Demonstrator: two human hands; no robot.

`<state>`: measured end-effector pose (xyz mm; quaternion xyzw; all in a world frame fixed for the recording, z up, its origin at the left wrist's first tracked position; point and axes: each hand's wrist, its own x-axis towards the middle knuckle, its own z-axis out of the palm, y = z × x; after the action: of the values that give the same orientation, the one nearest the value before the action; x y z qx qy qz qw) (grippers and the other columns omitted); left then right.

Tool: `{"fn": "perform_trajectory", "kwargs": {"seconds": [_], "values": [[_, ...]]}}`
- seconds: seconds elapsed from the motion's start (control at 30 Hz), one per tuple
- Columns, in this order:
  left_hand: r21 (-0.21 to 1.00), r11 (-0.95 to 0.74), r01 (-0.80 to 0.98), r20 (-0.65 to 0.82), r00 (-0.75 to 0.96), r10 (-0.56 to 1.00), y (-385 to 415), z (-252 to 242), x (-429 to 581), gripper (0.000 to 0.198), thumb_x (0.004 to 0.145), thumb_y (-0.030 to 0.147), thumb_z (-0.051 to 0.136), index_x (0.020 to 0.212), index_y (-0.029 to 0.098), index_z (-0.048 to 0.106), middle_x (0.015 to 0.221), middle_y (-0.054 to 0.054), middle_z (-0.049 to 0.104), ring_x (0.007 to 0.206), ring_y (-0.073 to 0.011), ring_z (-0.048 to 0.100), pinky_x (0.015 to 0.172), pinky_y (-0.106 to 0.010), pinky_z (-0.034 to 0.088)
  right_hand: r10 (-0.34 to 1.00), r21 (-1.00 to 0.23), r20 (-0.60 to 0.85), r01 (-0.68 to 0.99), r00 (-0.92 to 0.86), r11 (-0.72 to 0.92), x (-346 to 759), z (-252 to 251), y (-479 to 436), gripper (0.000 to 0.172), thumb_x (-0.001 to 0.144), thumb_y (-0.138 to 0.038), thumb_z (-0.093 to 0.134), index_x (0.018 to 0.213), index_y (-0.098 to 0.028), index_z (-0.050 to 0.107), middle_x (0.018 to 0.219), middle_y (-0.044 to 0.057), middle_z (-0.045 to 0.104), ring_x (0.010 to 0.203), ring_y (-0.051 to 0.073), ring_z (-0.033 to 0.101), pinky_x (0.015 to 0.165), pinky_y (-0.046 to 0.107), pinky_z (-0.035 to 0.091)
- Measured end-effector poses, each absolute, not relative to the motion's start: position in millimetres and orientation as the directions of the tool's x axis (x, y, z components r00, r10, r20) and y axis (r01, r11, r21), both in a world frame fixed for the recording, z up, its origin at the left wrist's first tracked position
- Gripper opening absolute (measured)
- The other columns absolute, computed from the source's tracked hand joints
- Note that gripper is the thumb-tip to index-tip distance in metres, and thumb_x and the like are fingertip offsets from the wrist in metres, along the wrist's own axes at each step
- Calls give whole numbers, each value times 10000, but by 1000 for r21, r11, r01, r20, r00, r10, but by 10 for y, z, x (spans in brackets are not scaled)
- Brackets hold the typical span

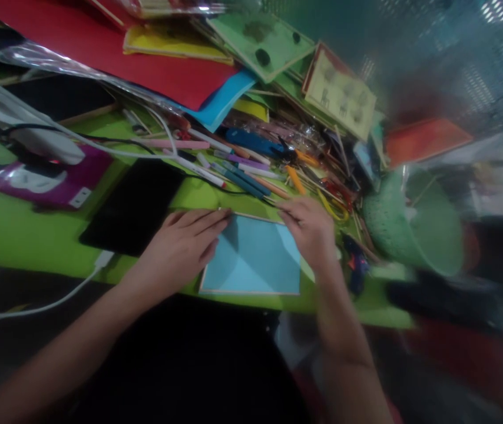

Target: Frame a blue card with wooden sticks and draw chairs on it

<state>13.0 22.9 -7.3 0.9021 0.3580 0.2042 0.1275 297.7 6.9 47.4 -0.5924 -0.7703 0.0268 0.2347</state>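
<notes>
A light blue rectangular sheet (258, 256) with thin wood-coloured strips along its edges lies flat at the table's front. My left hand (185, 241) rests over its upper left corner, fingers stretched out side by side and touching the edge. At the upper right corner is my right hand (308, 227), its thumb and fingers pinched together. A thin tip shows at those fingertips, but what they hold is too blurred to name. Between both hands runs the strip (258, 218) along the sheet's far edge.
A black tablet-like slab (134, 203) lies left of the sheet, with a white cable (79, 288) near it. Markers (242, 176), yellow-handled scissors (333, 206) and sticks crowd the far side. At right stand a green basket (414, 221) and a dark glue-gun-like tool (356, 262).
</notes>
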Motion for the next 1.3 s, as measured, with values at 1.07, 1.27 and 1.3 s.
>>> {"fn": "perform_trajectory", "kwargs": {"seconds": [1.07, 1.27, 1.3], "values": [[333, -687, 645, 220, 656, 722, 251, -87, 102, 432, 1114, 306, 369, 1465, 219, 606, 1532, -53, 659, 1312, -312, 653, 1048, -512, 473, 964, -240, 265, 967, -23, 89, 3397, 234, -607, 328, 1066, -236, 536, 1262, -260, 799, 1156, 89, 784, 1066, 267, 685, 938, 417, 533], [384, -650, 656, 183, 636, 750, 252, -53, 113, 443, 1086, 297, 392, 1458, 245, 627, 1509, -67, 679, 1313, -333, 656, 1038, -520, 472, 976, -222, 216, 972, -25, 74, 3393, 226, -606, 328, 1068, -253, 533, 1267, -263, 794, 1175, 96, 779, 1093, 276, 677, 951, 432, 532], [382, -649, 657, 177, 637, 750, 252, -53, 115, 443, 1089, 297, 388, 1459, 242, 625, 1514, -67, 675, 1317, -329, 654, 1042, -517, 469, 977, -220, 213, 973, -24, 72, 3393, 222, -606, 330, 1068, -254, 533, 1271, -263, 793, 1177, 96, 779, 1095, 276, 677, 953, 432, 531]]}}
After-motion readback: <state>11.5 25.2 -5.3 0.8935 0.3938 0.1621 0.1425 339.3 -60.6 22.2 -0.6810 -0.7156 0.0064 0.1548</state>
